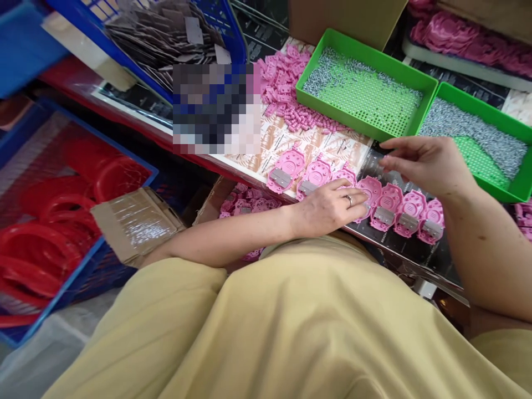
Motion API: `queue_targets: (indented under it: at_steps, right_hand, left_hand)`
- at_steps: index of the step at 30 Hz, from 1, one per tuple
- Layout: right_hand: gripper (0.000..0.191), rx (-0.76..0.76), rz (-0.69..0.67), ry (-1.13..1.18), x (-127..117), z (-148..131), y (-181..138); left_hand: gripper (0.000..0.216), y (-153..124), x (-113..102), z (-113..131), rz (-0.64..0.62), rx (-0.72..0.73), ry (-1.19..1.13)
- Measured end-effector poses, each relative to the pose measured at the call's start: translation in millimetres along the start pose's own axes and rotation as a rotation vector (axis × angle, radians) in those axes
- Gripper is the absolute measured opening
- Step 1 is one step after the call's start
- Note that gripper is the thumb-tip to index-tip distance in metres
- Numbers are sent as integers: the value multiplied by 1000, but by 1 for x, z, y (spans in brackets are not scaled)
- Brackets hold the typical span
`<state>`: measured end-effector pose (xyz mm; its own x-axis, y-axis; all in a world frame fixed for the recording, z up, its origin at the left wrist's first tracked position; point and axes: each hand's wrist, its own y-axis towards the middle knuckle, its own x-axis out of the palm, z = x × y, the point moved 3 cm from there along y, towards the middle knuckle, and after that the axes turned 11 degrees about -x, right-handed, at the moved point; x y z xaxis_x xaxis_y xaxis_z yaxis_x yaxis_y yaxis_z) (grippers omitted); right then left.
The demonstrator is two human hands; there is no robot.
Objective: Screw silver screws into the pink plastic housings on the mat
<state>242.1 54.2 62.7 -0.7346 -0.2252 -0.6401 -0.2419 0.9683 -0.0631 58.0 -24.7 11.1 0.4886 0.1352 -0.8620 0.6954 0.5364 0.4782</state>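
My left hand (328, 209), with a ring on one finger, lies palm down over the row of pink plastic casings, its fingers stretched out. Its fingertips rest on a pink casing (368, 191) near the middle of the row; the hand partly hides the neighbouring casings. Each visible casing, such as the one at the left end (286, 169), bears a grey metal plate. My right hand (434, 163) is raised between the row and the green trays, thumb and forefinger slightly apart. I make out nothing between those fingertips.
Two green trays (361, 119) (477, 100) hold small metal pins or screws. Small pink parts (286, 83) are heaped beside them. A blue basket (236, 33) holds flat dark pieces. Below left, a blue crate (78, 260) contains red rings; a carton (211, 199) holds pink casings.
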Motion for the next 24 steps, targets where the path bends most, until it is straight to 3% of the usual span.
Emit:
queue_targets:
  at_steps: [4,9,18,24]
  right_hand:
    - [46,24,-72,27,3,17,-4]
    - [26,-7,-133,-10,18,30,3]
    - [12,-82,-252,-170,29,24,18]
    - [8,-201,-245,-308,36,27,17]
  left_hand:
    - [25,8,9,13,-33,46,41]
    - [29,10,9,16,-43,18,104]
    - [28,7,13,15,-12,18,109]
    - [28,8,12,15,-4,18,100]
